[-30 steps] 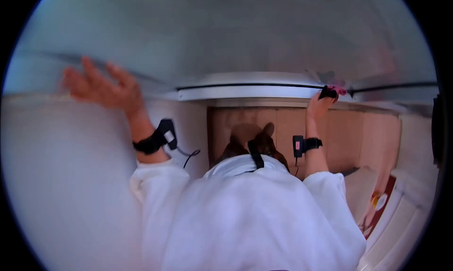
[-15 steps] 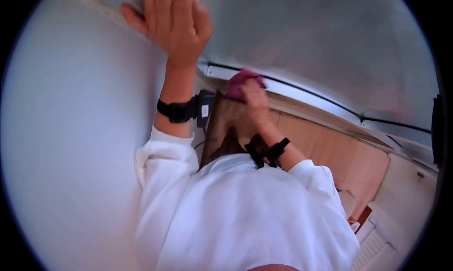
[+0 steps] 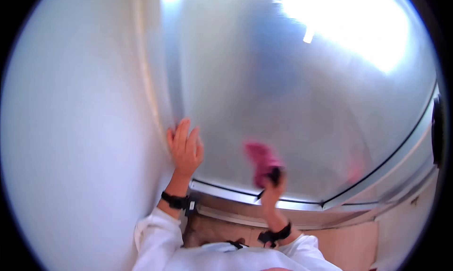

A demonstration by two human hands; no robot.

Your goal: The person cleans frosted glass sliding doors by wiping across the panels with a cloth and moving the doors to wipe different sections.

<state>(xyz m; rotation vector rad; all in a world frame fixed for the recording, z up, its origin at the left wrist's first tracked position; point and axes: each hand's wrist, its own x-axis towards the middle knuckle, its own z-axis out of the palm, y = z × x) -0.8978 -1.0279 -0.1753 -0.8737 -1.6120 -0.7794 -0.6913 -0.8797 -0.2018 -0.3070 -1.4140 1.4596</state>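
My left hand (image 3: 185, 148) lies with fingers outstretched against the left edge of a big, shiny grey panel (image 3: 226, 110), where it meets the pale wall (image 3: 80, 129). My right hand (image 3: 273, 193) is closed on a pinkish-purple cloth (image 3: 260, 158), blurred by motion, in front of the panel's lower part. A small black piece (image 3: 273, 175) shows between the cloth and the fingers; its kind cannot be made out. Both wrists wear black straps.
A metal rail (image 3: 226, 191) with a black seal runs along the panel's bottom and curves up at right. Below is a tan tiled floor (image 3: 349, 242). Bright light reflects from the panel's upper right. A dark object (image 3: 438, 131) stands at the far right edge.
The view has tilted up, showing much more of the panel. My right hand has brought the cloth from the bottom rail up in front of the panel. My left hand stays at the wall side.
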